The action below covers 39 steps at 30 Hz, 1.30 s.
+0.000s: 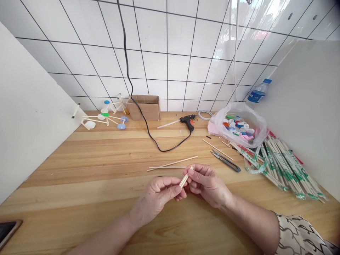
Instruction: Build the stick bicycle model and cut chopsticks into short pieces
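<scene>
Short pale wooden sticks (185,179) are pinched together between my two hands above the front middle of the table. My left hand (162,193) grips their lower end between thumb and fingers. The upper end is held by my right hand (204,182), its thumb pressed near the tips. How many sticks there are is hard to tell. Just behind my hands, two long thin sticks (175,163) lie crossed on the wooden table (92,170). Black snips (225,161) rest to the right, beside another thin stick (217,149).
A black glue gun (188,122) with its cable lies at the back, near a cardboard box (146,108). Stick models with caps (105,118) stand back left. At right are a bag of bottle caps (239,125), wrapped chopsticks (289,166) and a bottle (259,92).
</scene>
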Tool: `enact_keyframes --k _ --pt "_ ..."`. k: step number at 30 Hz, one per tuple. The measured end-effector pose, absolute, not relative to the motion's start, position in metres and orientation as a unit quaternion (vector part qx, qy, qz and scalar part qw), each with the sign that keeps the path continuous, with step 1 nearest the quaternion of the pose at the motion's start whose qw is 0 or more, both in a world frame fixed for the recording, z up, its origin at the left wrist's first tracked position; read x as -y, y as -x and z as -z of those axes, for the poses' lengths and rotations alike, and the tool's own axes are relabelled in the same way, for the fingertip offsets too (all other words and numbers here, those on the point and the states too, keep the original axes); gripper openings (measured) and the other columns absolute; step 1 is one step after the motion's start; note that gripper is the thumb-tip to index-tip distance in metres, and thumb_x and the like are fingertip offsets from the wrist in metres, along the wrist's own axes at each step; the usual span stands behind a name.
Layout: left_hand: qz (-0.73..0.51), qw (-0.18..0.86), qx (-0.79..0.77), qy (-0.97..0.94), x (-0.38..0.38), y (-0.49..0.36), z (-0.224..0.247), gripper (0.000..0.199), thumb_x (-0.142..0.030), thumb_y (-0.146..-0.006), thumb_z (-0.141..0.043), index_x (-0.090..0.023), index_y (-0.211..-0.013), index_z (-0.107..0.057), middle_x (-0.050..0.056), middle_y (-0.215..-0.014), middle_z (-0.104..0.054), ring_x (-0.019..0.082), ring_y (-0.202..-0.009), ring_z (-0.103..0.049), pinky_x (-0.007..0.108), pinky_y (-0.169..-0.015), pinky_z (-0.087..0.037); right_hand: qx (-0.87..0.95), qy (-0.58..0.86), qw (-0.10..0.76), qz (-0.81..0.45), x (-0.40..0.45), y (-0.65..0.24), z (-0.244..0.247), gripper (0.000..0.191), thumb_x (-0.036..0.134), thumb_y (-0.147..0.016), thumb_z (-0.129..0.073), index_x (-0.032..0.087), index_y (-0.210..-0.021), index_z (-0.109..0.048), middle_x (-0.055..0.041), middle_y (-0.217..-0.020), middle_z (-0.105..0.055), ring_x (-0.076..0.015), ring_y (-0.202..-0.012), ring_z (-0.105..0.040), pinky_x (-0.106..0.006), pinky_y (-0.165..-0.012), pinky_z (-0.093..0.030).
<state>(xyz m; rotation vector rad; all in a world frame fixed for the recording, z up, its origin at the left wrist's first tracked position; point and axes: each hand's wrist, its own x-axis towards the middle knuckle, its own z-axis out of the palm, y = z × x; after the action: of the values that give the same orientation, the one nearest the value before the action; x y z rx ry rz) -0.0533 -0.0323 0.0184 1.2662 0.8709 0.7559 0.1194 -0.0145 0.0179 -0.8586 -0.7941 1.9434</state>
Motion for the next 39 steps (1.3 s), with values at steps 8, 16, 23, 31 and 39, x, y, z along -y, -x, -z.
enact_keyframes --k 8,16,23,31,39 --pt "-0.377 0.592 -0.419 -0.576 0.037 0.052 -0.014 0.02 -0.029 -0.082 -0.054 -0.017 -0.076 -0.07 0.001 -0.068 -0.067 0.012 -0.065 -0.057 0.02 -0.066 -0.046 0.312 0.329 0.441 -0.774 0.019 -0.116 -0.02 0.014 0.025 -0.072 -0.071 0.011 -0.073 -0.066 0.003 -0.051 -0.052 -0.0024 -0.042 -0.034 -0.017 -0.039 -0.018" --pt "-0.383 0.584 -0.428 -0.573 0.038 0.051 -0.014 0.017 -0.027 -0.08 -0.056 -0.019 -0.074 -0.069 0.0 -0.067 -0.068 0.013 -0.065 -0.058 0.02 -0.065 -0.046 0.324 0.343 0.439 -0.765 0.021 -0.115 -0.025 0.018 0.027 -0.069 -0.073 0.012 -0.071 -0.065 0.0027 -0.052 -0.055 -0.0018 -0.04 -0.037 -0.017 -0.039 -0.02" --pt "-0.341 0.612 -0.429 -0.57 0.034 0.055 -0.012 0.021 -0.034 -0.08 -0.056 -0.017 -0.077 -0.069 0.002 -0.071 -0.067 0.013 -0.069 -0.057 0.021 -0.067 -0.045 0.378 0.378 0.426 -0.73 0.017 -0.117 -0.026 0.026 0.036 -0.068 -0.072 0.012 -0.072 -0.062 0.0034 -0.051 -0.056 -0.0007 -0.035 -0.033 -0.016 -0.035 -0.019" --pt "-0.338 0.646 -0.426 -0.536 0.037 0.05 -0.02 0.022 -0.036 -0.077 -0.058 -0.016 -0.083 -0.066 0.003 -0.078 -0.065 0.015 -0.075 -0.056 0.023 -0.068 -0.044 0.483 0.387 0.401 -0.675 0.021 -0.116 -0.025 0.029 0.042 -0.072 -0.066 0.014 -0.071 -0.06 0.0041 -0.051 -0.053 -0.0035 -0.04 -0.034 -0.019 -0.04 -0.025" --pt "-0.32 0.61 -0.462 -0.558 0.037 0.049 -0.021 0.021 -0.032 -0.077 -0.055 -0.015 -0.066 -0.062 -0.001 -0.061 -0.058 0.012 -0.061 -0.049 0.022 -0.059 -0.04 0.567 0.38 0.39 -0.618 0.026 -0.115 -0.029 0.023 0.038 -0.077 -0.063 0.015 -0.074 -0.066 0.0016 -0.058 -0.056 -0.008 -0.051 -0.046 -0.022 -0.05 -0.034"
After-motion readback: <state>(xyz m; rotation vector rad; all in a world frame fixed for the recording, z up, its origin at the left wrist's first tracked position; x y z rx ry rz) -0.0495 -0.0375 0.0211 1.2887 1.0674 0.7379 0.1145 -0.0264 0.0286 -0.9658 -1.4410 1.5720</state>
